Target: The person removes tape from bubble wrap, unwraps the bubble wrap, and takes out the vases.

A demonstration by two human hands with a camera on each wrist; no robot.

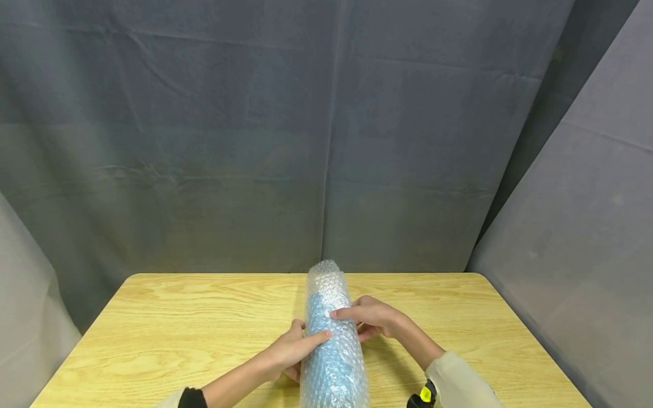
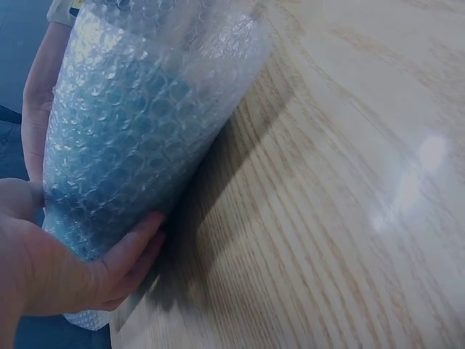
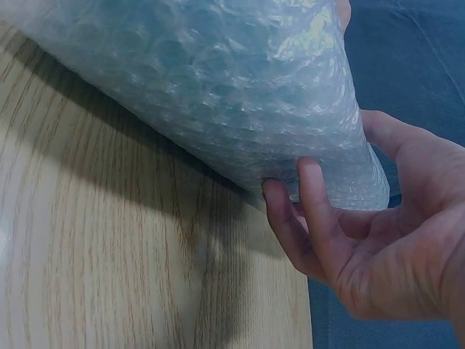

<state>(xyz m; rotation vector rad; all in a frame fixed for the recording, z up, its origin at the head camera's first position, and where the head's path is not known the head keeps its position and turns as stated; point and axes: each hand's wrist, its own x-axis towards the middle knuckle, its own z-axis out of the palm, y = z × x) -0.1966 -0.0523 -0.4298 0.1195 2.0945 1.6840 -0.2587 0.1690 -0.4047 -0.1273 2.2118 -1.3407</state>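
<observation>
A roll-shaped bundle of clear bubble wrap [image 1: 334,362] with something light blue inside lies lengthwise at the table's middle, running away from me. What the blue thing is, the wrap hides. My left hand [image 1: 293,348] grips the bundle from the left, thumb on top and fingers low on its side, as the left wrist view shows on the bubble wrap [image 2: 123,123]. From the right, a little farther along, my right hand [image 1: 374,317] holds it with the thumb on top; in the right wrist view its fingers [image 3: 316,196] curl against the underside of the wrap [image 3: 218,87].
Under the bundle is a light wood-grain table [image 1: 194,317] with rounded far corners. A grey cloth curtain [image 1: 229,141] hangs behind it, and paler cloth [image 1: 576,255] slopes along the right side. A dark wrist strap with a yellow spot [image 1: 425,394] sits at the right sleeve.
</observation>
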